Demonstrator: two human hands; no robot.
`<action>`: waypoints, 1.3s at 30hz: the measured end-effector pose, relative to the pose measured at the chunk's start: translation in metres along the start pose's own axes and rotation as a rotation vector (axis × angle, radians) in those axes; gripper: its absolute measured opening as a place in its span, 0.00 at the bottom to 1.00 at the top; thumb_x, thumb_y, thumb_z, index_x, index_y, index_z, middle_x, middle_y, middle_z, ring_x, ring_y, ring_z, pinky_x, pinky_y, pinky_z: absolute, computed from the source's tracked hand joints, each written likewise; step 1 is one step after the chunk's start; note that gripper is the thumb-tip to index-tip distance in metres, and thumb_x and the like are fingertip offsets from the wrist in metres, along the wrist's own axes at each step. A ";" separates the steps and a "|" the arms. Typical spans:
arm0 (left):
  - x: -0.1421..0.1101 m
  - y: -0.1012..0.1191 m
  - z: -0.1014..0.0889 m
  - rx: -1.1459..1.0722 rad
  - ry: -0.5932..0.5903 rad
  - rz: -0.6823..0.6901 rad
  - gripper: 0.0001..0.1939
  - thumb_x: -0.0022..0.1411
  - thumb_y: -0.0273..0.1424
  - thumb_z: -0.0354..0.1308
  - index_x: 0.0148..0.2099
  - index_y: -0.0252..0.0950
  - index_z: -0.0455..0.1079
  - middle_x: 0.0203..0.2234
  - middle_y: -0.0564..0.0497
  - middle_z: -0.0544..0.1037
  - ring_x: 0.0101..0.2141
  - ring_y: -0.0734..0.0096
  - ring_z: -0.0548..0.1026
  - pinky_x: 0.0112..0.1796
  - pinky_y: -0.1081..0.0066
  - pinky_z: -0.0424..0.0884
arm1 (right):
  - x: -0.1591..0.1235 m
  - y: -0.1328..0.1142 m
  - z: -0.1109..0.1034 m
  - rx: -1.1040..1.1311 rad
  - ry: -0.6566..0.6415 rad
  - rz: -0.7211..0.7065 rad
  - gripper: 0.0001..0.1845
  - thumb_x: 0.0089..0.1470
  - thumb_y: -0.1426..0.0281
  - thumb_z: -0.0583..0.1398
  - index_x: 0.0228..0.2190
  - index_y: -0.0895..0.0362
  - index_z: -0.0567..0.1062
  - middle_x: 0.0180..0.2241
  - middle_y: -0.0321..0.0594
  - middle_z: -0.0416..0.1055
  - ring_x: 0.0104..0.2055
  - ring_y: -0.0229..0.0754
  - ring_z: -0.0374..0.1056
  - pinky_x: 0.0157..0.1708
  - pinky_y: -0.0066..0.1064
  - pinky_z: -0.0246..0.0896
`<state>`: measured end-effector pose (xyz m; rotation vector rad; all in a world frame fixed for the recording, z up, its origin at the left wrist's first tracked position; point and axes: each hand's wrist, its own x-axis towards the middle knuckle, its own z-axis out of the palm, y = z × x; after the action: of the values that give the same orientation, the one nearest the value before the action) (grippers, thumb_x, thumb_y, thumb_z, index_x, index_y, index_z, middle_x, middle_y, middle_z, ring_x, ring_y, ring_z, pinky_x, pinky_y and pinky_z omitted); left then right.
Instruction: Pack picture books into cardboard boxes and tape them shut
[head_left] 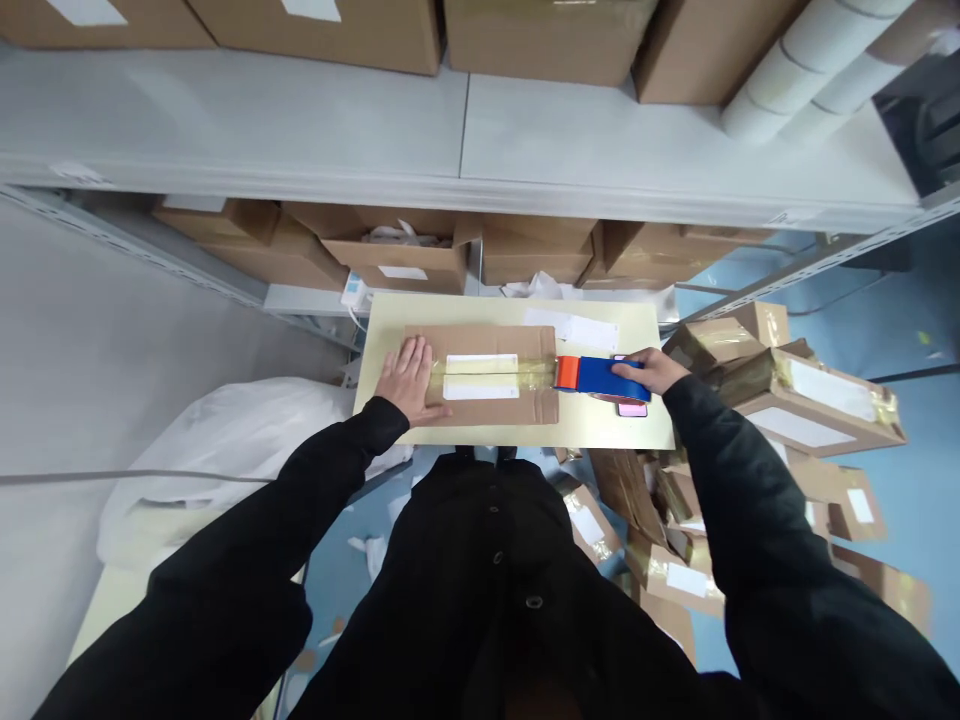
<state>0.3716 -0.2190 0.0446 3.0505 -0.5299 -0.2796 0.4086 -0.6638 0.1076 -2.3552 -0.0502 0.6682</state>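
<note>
A flat cardboard box [487, 405] lies on the pale yellow table [480, 437], with a white label on top and clear tape along its middle seam. My left hand [405, 382] rests on the box's left end, fingers stretched out and spread. In my right hand [649, 372] is a blue tape dispenser [600, 376], gripped at its right end. Its orange front [568, 373] meets the right edge of the box, where the tape ends. A phone with a pink screen [632, 409] lies partly hidden under the dispenser.
A paper slip [581, 328] lies behind the box. Metal shelving [300, 130] holding cartons stands beyond the table. Several taped boxes [810, 400] are piled on the floor at right. A white plastic bag [247, 430] sits at left.
</note>
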 end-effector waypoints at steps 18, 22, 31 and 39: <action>0.060 0.181 -0.002 -0.130 -0.052 0.246 0.64 0.37 0.65 0.55 0.68 0.30 0.43 0.66 0.30 0.36 0.64 0.39 0.35 0.59 0.46 0.33 | -0.003 0.079 -0.018 -0.126 -0.098 0.061 0.33 0.44 0.42 0.53 0.22 0.61 0.75 0.20 0.41 0.71 0.24 0.40 0.65 0.27 0.29 0.58; 0.066 0.190 -0.016 -0.054 -0.084 0.307 0.53 0.37 0.65 0.55 0.62 0.41 0.60 0.66 0.35 0.37 0.63 0.33 0.34 0.54 0.35 0.30 | 0.004 0.024 -0.006 -0.548 -0.037 0.162 0.33 0.46 0.43 0.54 0.32 0.60 0.78 0.36 0.52 0.75 0.38 0.50 0.71 0.36 0.35 0.61; 0.091 0.201 -0.035 0.106 -0.152 0.532 0.56 0.33 0.64 0.58 0.60 0.35 0.64 0.60 0.34 0.59 0.62 0.32 0.40 0.54 0.37 0.21 | 0.018 -0.083 0.051 -0.698 0.007 0.028 0.20 0.55 0.63 0.53 0.42 0.62 0.76 0.42 0.58 0.73 0.44 0.54 0.70 0.42 0.43 0.57; 0.092 0.200 -0.026 0.064 -0.153 0.475 0.41 0.37 0.60 0.60 0.47 0.37 0.75 0.58 0.35 0.62 0.62 0.34 0.42 0.54 0.35 0.23 | -0.013 -0.030 0.058 -0.656 0.090 0.161 0.25 0.59 0.58 0.49 0.37 0.63 0.77 0.38 0.58 0.75 0.41 0.53 0.71 0.45 0.46 0.53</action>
<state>0.3951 -0.4384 0.0667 2.8528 -1.2614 -0.4801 0.3735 -0.6091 0.0954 -3.0441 -0.0449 0.6952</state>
